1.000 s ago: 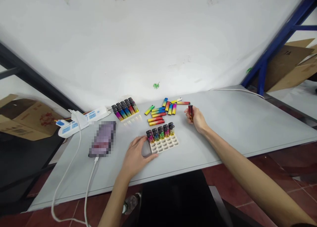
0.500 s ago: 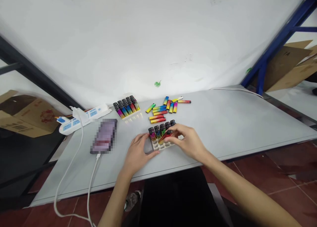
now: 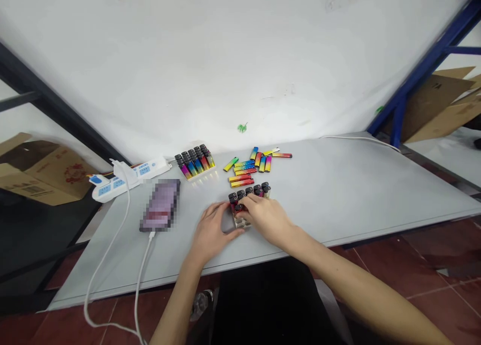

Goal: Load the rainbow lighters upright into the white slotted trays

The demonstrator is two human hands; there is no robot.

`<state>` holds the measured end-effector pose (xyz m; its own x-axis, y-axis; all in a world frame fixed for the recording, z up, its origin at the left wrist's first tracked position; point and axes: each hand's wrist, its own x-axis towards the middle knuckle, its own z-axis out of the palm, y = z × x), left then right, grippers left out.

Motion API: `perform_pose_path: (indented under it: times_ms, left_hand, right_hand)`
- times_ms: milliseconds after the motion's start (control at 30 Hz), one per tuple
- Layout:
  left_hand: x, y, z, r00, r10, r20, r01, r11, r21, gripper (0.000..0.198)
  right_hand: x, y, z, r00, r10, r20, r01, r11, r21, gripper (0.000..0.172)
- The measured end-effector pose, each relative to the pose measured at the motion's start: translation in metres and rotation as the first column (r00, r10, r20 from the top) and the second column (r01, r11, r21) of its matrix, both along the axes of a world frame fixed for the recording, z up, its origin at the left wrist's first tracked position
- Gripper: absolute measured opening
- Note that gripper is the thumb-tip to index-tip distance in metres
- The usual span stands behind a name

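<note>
A pale holder with round holes sits near the table's front edge, its back rows filled with upright black-topped lighters. My right hand reaches over it and pinches a lighter by its black top, low in the holder at the left; the fingers hide part of it. My left hand rests on the table at the holder's left side, thumb and fingers spread around its corner. Loose colourful lighters lie on the table behind the holder.
At the back left stands a full rack of lighters. A power strip, a blurred phone and white cables are on the left. Cardboard boxes stand beyond both table ends.
My right hand has moved left and lowered the tilted lighter among the others at the holder's left. My left hand stays beside the holder. The view has shifted slightly.
</note>
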<state>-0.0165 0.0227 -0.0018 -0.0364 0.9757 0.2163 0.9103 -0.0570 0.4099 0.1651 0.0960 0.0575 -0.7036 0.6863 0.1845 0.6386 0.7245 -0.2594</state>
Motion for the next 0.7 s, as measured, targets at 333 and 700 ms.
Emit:
perform_pose_path:
  times_ms: [333, 700]
  left_hand:
    - [-0.002, -0.001, -0.002, 1.000, -0.011, 0.004, 0.011, 1.000, 0.013, 0.074]
    - [-0.003, 0.000, -0.001, 1.000, 0.006, -0.025, -0.007, 0.999, -0.039, 0.075]
  right_hand:
    - [0.007, 0.005, 0.005, 0.952, -0.195, -0.236, 0.184, 0.980, -0.070, 0.053]
    - [0.084, 0.169, -0.048, 0.776, -0.626, -0.077, 0.631, 0.774, 0.060, 0.050]
